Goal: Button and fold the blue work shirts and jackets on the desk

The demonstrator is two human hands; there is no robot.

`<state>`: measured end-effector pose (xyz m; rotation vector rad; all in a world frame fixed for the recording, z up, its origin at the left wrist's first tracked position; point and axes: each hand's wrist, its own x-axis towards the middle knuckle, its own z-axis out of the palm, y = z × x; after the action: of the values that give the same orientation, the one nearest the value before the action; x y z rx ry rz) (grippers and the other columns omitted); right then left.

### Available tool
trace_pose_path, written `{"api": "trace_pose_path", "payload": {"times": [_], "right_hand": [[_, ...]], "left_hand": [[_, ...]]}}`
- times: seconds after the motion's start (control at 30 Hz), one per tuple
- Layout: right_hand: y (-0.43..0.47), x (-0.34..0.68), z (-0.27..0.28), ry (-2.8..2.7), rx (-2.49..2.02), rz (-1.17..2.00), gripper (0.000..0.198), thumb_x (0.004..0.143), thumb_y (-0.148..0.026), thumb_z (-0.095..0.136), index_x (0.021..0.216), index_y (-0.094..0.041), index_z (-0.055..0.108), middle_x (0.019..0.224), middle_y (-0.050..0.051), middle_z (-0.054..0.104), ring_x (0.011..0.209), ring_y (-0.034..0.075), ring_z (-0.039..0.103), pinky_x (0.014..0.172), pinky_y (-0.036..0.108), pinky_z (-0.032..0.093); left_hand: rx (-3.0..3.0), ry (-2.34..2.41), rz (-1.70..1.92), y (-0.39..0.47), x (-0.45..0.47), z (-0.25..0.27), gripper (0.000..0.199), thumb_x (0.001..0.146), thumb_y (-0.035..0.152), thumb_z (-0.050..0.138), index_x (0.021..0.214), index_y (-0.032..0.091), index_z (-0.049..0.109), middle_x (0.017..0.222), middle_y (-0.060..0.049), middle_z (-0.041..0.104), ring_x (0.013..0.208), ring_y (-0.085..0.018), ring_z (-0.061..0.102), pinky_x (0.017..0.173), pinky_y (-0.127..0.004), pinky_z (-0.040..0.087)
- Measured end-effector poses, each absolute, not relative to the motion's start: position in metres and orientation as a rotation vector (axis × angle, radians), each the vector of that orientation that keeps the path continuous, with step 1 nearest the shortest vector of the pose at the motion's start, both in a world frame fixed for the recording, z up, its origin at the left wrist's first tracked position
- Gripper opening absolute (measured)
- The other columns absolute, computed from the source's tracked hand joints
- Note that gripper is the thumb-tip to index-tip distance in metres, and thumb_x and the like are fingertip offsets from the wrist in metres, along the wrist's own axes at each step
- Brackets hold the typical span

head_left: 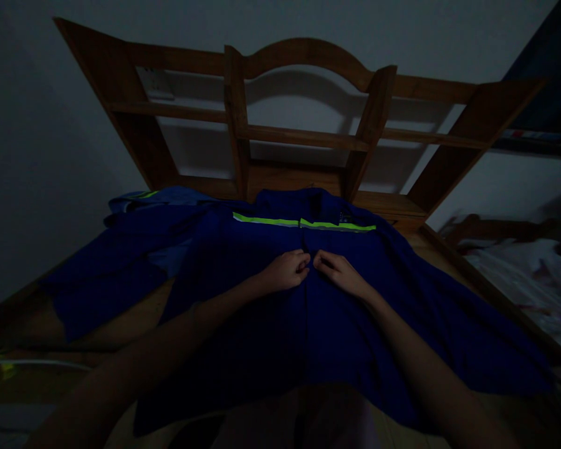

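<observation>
A dark blue work jacket point(257, 324) lies spread out front side up, its collar at the far end. A bright yellow-green reflective strip point(266, 220) crosses the chest. Just below that strip, at the front opening, my left hand point(290, 269) is closed with curled fingers on the left front edge. My right hand point(334, 271) sits close beside it across the opening, also closed, at the right front edge. A small gap separates the two hands. The fastening between them is too dark to make out.
Behind the jacket stands a wooden shelf frame point(303, 136) with an arched top against the wall. More folded blue clothing point(135, 218) lies at the left, on the wooden surface point(121, 324). Pale crumpled fabric or bags point(528, 274) lie at the right. The room is dim.
</observation>
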<state>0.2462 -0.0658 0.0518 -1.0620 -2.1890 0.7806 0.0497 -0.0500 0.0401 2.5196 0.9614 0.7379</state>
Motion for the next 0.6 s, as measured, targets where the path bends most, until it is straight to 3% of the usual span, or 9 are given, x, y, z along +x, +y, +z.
{"api": "trace_pose_path", "payload": {"times": [0.4,0.6], "right_hand": [[-0.062,0.248,0.045,-1.979,-1.065,1.072,0.012,0.084,-0.026,0.045,0.079,-0.017,0.052,0.070,-0.002,0.045,0.062,0.010,0.039,0.057,0.021,0.029],[-0.060,0.249,0.044,-1.903,-1.073,1.168,0.012,0.082,-0.028,0.047,0.080,-0.017,0.052,0.066,-0.003,0.043,0.059,0.010,0.038,0.054,0.022,0.028]], "left_hand": [[2.596,0.983,0.740,-0.051,0.047,0.043,0.005,0.078,0.021,0.053,0.075,0.019,0.050,0.073,0.001,0.051,0.069,-0.013,0.049,0.060,-0.023,0.035],[2.309,0.821,0.747,-0.038,0.044,0.040,0.017,0.080,0.034,0.058,0.080,0.017,0.054,0.074,0.001,0.054,0.067,-0.011,0.051,0.061,-0.021,0.038]]}}
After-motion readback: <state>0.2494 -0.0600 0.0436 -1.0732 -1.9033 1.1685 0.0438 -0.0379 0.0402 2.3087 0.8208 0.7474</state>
